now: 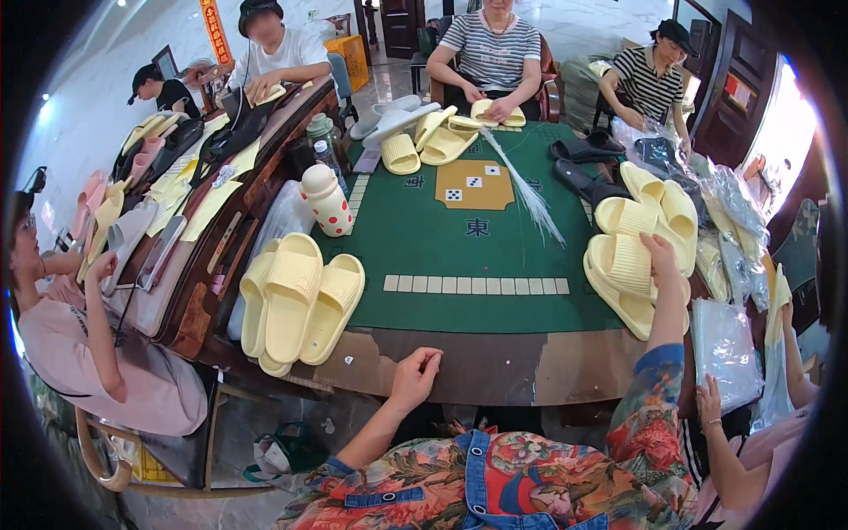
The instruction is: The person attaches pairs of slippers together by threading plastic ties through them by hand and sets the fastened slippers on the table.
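On the right side of the table, my right hand [662, 261] reaches to a pile of pale yellow slippers [625, 275], its fingers closed on the edge of one slipper. My left hand [415, 378] rests at the table's near edge, fingers curled in, with nothing visible in it. Left of it lies another group of yellow slippers [296, 296], overlapping and toes pointing away from me. Its nearest neighbour is a white bottle with red dots [325, 201].
A green mat [415, 305] covers the table. White threads [526, 190] lie across it. Across from me, a person handles yellow slippers [449, 140]. Black slippers [587, 181] and clear plastic bags [726, 353] are at the right. Other people work at both sides.
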{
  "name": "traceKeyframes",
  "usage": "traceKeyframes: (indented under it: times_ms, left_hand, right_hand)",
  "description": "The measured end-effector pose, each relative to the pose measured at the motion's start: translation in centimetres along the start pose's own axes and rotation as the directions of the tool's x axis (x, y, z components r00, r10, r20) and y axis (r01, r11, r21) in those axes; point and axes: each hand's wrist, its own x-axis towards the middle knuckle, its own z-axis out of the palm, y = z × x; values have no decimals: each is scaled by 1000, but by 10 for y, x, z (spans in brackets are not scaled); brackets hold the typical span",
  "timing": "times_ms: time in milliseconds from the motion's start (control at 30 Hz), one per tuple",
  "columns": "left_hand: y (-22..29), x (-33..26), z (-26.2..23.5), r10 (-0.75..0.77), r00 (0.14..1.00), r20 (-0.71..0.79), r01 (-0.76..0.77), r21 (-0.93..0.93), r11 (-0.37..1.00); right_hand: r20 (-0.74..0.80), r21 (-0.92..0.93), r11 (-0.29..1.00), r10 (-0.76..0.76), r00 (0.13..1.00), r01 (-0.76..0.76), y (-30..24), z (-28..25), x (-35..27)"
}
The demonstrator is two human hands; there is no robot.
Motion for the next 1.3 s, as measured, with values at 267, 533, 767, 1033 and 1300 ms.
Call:
traceKeyframes:
  times_ms: [267,533,767,1033,1300]
  left_hand:
    - [-6,-3,0,-33,999,-26,29,-140,990]
    - [18,1,-5,163,980,-113,-194,-384,903]
    - [-7,30,-34,-35,983,-178,67,178,982]
    - [62,-4,-6,206,976,72,-207,4,978]
    - [51,-29,-7,-89,744,662,495,-456,740]
  right_hand:
    - [274,441,854,164,948,-275,-21,134,-166]
    - [595,543,533,301,746,-648,34,238,-241]
    - [784,337,557,280,553,-759,32,234,-238]
    - [693,527,555,159,704,-644,25,199,-264]
    - [220,834,542,-151,964,-105,-30,156,-221]
